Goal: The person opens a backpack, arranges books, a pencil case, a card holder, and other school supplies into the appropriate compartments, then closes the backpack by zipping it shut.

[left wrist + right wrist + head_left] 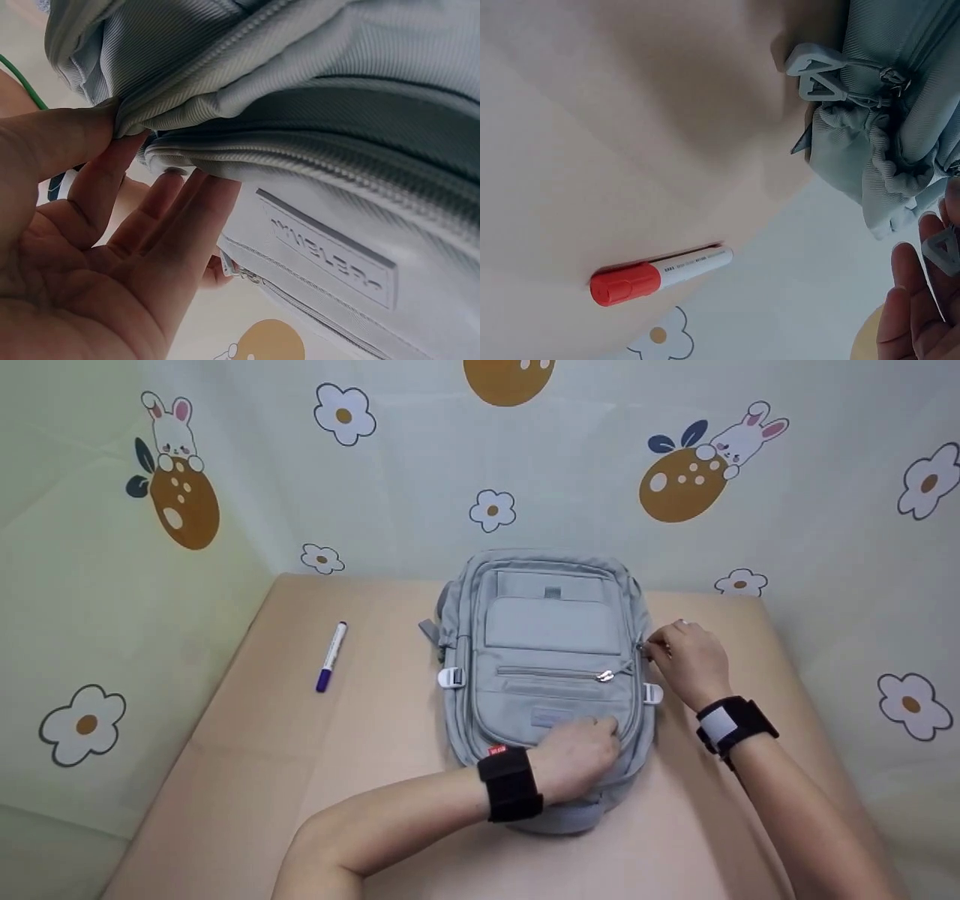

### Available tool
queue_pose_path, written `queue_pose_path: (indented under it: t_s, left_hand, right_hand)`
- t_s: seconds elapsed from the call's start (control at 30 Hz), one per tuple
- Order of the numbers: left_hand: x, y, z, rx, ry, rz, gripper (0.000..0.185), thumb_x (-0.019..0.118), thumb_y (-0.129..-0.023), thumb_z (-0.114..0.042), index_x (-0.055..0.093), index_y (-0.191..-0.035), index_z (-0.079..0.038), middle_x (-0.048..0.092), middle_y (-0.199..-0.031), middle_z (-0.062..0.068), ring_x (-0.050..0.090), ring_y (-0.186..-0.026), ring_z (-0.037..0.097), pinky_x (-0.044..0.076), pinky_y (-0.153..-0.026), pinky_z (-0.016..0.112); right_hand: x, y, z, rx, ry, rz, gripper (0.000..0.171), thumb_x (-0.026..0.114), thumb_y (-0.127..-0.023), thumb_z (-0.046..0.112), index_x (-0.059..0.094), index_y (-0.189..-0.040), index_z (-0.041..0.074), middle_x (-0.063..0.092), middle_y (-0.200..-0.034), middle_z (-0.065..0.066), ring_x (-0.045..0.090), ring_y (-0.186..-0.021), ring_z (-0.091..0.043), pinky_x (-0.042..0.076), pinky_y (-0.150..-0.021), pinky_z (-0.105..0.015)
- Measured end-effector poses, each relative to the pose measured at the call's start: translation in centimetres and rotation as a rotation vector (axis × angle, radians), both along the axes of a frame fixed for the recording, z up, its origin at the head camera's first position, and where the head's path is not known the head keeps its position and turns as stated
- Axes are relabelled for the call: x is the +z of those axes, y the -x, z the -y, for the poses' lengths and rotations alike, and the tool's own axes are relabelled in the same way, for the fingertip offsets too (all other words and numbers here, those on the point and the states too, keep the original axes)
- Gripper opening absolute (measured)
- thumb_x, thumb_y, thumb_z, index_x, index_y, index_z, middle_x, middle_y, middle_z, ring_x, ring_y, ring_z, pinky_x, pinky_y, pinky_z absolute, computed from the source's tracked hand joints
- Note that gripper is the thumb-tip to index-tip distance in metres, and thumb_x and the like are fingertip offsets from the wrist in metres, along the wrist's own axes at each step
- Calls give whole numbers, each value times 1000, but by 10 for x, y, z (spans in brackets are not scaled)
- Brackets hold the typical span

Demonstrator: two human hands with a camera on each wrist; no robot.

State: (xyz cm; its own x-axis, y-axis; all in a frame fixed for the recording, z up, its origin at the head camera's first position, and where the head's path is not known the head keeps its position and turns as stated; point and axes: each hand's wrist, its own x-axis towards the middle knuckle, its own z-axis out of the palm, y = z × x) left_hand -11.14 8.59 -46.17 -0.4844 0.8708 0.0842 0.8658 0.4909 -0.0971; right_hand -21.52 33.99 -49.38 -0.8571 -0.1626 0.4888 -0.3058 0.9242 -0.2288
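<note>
A grey backpack [555, 622] lies on the table, its front facing up. At its lower right edge my left hand [577, 757] pinches the fabric beside a zipper [315, 169], thumb against forefinger. In the left wrist view the zipper is parted there, and the other fingers of that hand touch the panel with the name patch [330, 247]. Up on the bag's right side my right hand [690, 660] pinches a zipper at the edge. A grey triangular pull tab [941, 251] shows at its fingers in the right wrist view.
Left of the bag lies a white marker with a purple cap [331, 656]. A red-capped marker [660, 274] lies on the table in the right wrist view. Another grey pull tab [817, 71] hangs from the bag. A patterned curtain [405, 472] encloses the table's back and sides.
</note>
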Motion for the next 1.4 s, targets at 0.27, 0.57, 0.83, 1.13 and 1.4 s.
queue_pose_path:
  t_s: [0.27, 0.57, 0.83, 1.13, 1.4]
  left_hand:
    - [-3, 1, 1, -7, -31, -36, 16, 68, -94, -15, 75, -107, -12, 59, -99, 1, 59, -77, 13, 52, -57, 25]
    - [-4, 1, 0, 25, 10, -37, 18, 70, -91, -17, 75, -109, -14, 58, -101, -1, 57, -78, 13, 51, -55, 25]
    - [-4, -1, 0, 12, 2, -41, 18, 70, -91, -17, 75, -108, -14, 58, -100, 0, 56, -77, 12, 50, -54, 24]
    - [-4, -1, 0, 10, -15, -39, 17, 68, -92, -15, 75, -108, -13, 58, -99, 0, 58, -76, 13, 50, -54, 25]
    - [-4, 1, -1, 22, -17, -26, 15, 68, -92, -14, 75, -105, -13, 58, -99, 0, 58, -77, 14, 50, -53, 25]
  right_hand:
    - [-2, -4, -1, 49, 63, -84, 18, 72, -89, 4, 73, -106, 0, 68, -107, -19, 61, -99, -41, 48, -87, -54]
    - [-4, -8, 3, 288, 3, -72, 43, 75, -79, -1, 67, -121, -4, 63, -125, -22, 54, -121, -40, 38, -109, -53]
    - [-6, -11, 11, 226, 106, 110, 72, 71, -82, 0, 46, -149, -2, 53, -143, -23, 44, -136, -39, 37, -109, -57]
    - [-4, -9, 15, 161, 141, 154, 62, 72, -87, -1, 48, -145, -6, 65, -112, -20, 53, -115, -39, 43, -100, -55]
    - [-2, -10, 9, 240, 55, -23, 26, 79, -81, -5, 72, -106, 0, 67, -92, -11, 57, -90, -31, 43, -97, -48]
